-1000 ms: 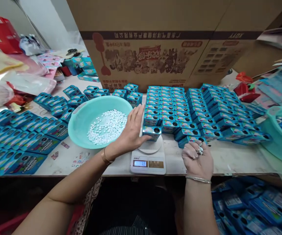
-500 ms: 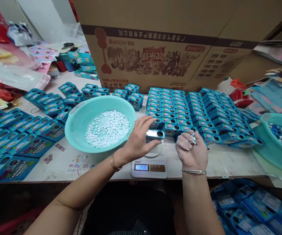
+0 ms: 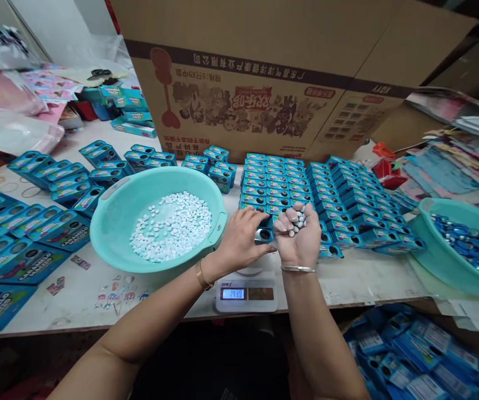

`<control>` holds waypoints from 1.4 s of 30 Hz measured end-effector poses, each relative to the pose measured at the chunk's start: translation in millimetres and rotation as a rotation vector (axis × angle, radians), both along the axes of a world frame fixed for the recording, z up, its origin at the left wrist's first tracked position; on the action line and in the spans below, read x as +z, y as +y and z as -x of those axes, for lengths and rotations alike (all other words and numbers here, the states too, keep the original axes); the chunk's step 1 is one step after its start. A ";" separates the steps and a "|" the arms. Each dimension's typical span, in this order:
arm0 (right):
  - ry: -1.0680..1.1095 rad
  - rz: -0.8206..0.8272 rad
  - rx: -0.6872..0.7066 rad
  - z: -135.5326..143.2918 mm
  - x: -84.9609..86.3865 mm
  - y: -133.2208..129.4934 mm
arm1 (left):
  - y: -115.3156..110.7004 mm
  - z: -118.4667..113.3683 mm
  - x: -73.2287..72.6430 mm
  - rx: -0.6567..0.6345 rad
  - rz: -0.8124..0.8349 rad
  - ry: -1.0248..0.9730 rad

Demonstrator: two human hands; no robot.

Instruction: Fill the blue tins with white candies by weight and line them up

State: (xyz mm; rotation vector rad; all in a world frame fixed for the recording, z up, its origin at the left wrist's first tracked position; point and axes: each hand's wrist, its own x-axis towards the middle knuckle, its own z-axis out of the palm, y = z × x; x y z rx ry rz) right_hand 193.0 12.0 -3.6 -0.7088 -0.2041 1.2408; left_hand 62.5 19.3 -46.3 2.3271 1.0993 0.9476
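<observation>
My right hand [image 3: 299,236] is turned palm up with its fingers curled over a small clump of pale, pebble-like candies [image 3: 300,220]. It sits just right of a blue box [image 3: 263,235] with a dark round opening, which stands on a white digital scale [image 3: 246,303]. Beside that box my left hand [image 3: 244,236] has its fingers and thumb spread around the near end; I cannot tell whether it touches. The scale's lit display seems to read about 143.9. To the left, a turquoise basin [image 3: 110,222] holds many of the same white candies [image 3: 172,228].
Rows of blue boxes [image 3: 278,183] stand behind my hands, and more boxes [image 3: 35,250] are at the left. A large carton [image 3: 243,72] rises at the back. On the right is a basin [image 3: 434,250] of blue wrapped pieces. Below the table edge lie blue packages [image 3: 418,355].
My right hand has moved left with the candies, closing in on the box on the scale. My left hand stays around the box. The whole view has shifted slightly.
</observation>
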 end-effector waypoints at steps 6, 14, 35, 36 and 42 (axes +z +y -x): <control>-0.269 -0.076 -0.113 11.6 -13.3 5.7 | 3.8 -8.8 -2.1 0.032 0.090 0.087; -0.460 -0.116 -0.128 16.9 -18.4 4.5 | 4.5 -9.0 -1.8 0.028 0.109 0.067; 0.081 -0.008 0.009 -20.4 3.5 -8.2 | 1.5 8.7 -5.0 0.005 0.025 -0.061; 0.097 -0.016 0.004 -23.4 4.2 -13.0 | -0.6 11.5 -4.3 0.005 0.022 -0.071; 0.093 -0.057 -0.018 -35.8 -1.3 -44.6 | -14.4 25.9 3.6 0.006 0.005 -0.097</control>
